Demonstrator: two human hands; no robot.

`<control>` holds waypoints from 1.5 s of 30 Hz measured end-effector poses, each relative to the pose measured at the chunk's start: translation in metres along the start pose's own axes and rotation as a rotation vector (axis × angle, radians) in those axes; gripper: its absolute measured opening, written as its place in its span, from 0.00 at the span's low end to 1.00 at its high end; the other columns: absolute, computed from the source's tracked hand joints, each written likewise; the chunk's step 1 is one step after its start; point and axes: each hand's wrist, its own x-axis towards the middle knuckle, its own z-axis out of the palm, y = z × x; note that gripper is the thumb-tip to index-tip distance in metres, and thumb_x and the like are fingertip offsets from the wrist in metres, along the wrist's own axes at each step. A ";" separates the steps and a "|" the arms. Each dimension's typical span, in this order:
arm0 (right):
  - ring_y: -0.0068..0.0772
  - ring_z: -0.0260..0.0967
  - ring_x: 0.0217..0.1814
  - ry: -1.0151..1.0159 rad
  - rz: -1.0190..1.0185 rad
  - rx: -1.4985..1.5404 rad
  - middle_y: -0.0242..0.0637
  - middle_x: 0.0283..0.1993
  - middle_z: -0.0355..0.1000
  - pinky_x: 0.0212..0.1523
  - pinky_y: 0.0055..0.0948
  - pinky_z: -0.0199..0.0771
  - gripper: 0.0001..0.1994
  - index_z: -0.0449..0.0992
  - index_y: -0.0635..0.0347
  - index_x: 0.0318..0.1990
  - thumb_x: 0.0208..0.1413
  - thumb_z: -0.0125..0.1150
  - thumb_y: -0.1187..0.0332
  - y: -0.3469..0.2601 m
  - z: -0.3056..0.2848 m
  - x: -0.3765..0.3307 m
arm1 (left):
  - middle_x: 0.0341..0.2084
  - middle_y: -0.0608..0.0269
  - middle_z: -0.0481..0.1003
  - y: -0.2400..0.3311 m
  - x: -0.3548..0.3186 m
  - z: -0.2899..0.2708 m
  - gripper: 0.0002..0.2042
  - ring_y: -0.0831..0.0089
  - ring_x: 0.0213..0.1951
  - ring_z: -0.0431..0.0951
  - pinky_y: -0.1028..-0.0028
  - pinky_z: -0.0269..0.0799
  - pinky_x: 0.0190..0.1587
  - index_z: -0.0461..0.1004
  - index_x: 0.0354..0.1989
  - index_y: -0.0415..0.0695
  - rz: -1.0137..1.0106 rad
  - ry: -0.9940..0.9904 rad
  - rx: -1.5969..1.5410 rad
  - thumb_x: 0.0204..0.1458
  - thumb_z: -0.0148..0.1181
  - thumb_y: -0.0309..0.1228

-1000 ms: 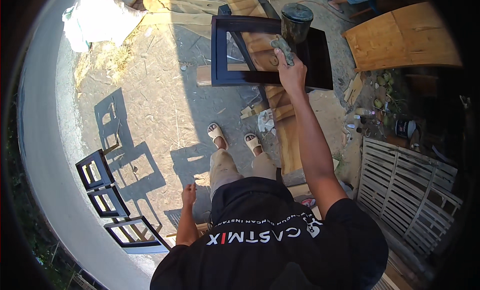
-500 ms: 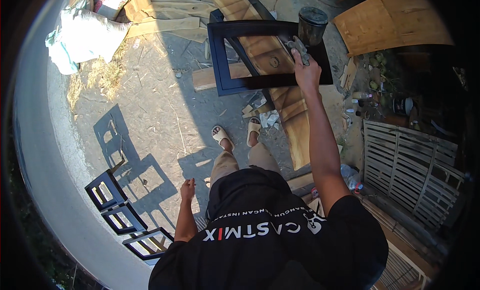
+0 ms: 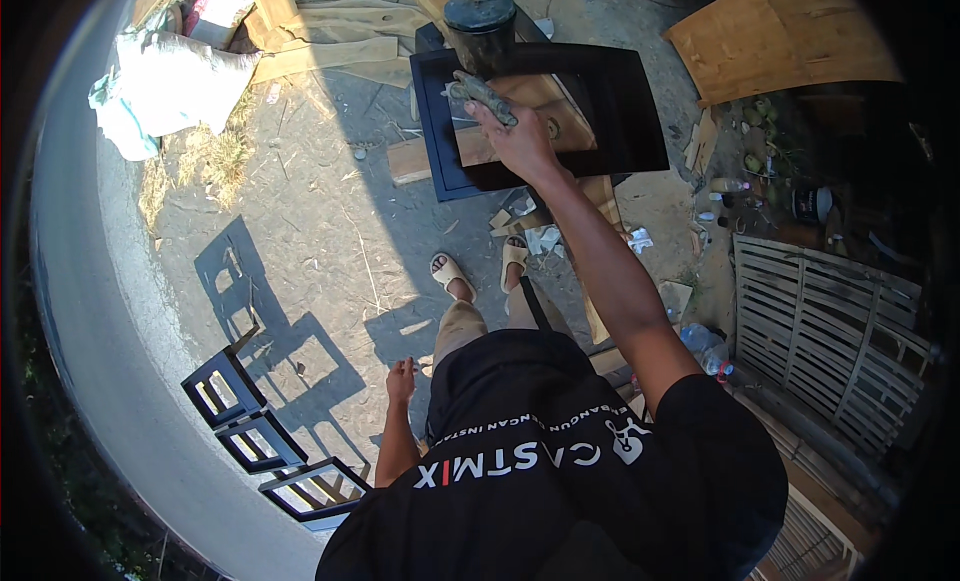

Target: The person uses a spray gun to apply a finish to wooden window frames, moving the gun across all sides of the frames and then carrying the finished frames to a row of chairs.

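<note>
My right hand (image 3: 522,146) is closed around a paint spray gun (image 3: 482,97), held out over the left part of a black frame (image 3: 632,111). A dark, paint-stained cup (image 3: 480,36) sits on top of the gun. The frame has a large opening, through which brown boards show beneath; its right side is wide and curved. Down by my left side hangs my left hand (image 3: 400,381), with loosely bent fingers and nothing visible in it.
Several dark frames (image 3: 262,441) stand in a row at the lower left beside the pavement. Sacks (image 3: 180,86) and planks (image 3: 345,51) lie at the upper left. A curved wooden sheet (image 3: 780,41) is at the upper right, with a slatted panel (image 3: 825,326) below it.
My right hand has carried the spray gun leftward across the black frame, from its right side to its left part. My left hand still hangs low.
</note>
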 end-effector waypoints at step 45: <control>0.62 0.78 0.40 0.030 0.013 -0.165 0.56 0.34 0.79 0.40 0.50 0.76 0.24 0.81 0.59 0.42 0.62 0.62 0.43 -0.017 0.003 0.020 | 0.32 0.57 0.84 0.011 0.030 -0.034 0.23 0.70 0.26 0.81 0.69 0.75 0.28 0.80 0.43 0.41 0.060 0.053 -0.034 0.65 0.54 0.51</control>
